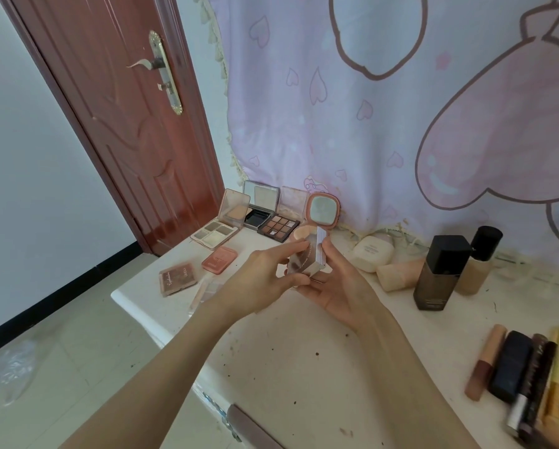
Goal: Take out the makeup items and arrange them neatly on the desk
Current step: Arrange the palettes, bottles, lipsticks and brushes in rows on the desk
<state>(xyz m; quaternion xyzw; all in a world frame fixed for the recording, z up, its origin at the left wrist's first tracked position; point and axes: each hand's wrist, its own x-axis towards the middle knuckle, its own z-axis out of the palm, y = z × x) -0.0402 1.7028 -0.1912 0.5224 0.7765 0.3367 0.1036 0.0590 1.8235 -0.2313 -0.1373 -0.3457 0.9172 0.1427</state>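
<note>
Both my hands hold a small silvery compact palette (307,257) above the white desk (288,361). My left hand (258,277) grips its left side from the front, and my right hand (339,286) cradles it from below and the right. Behind it stand several open palettes: a cream one (218,233), a black one (258,209), a brown eyeshadow grid (278,225) and a pink round-cornered mirror compact (322,209). Two shut pink palettes (177,277) (220,259) lie at the desk's left.
Foundation bottles (440,270) (479,259) stand at the right, with cream tubes (373,252) (399,274) lying beside them. A row of lipsticks and pencils (518,371) lies at the far right. A pink curtain (385,108) hangs behind; a brown door (126,108) is left.
</note>
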